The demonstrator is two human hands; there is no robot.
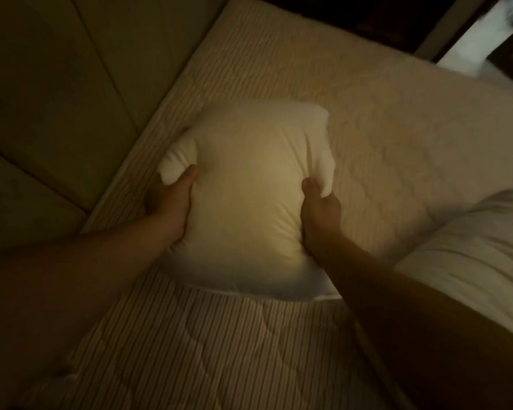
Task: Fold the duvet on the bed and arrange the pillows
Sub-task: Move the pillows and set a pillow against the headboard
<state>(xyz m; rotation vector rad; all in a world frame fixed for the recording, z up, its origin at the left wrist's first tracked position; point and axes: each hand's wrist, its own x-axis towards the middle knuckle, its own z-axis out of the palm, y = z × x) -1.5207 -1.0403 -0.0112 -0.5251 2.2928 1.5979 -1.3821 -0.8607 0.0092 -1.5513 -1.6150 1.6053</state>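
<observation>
Both hands clamp one white pillow [249, 184], which sits at the centre of the view over the bed [353, 119]. The left hand [169, 202] grips its 9 o'clock side, thumb on top and pressed into the cloth below a bunched corner. The right hand [319, 208] grips the 3 o'clock side, thumb and fingers pinching a fold of the cover. The pillow's near edge lies on a striped duvet [205, 350] that spreads toward 6 o'clock. A second pillow [471, 261] lies at 4 o'clock, just beside the right forearm. A padded headboard [57, 99] fills the 10 o'clock corner. The light is dim and the far 1 o'clock corner is blurred.
</observation>
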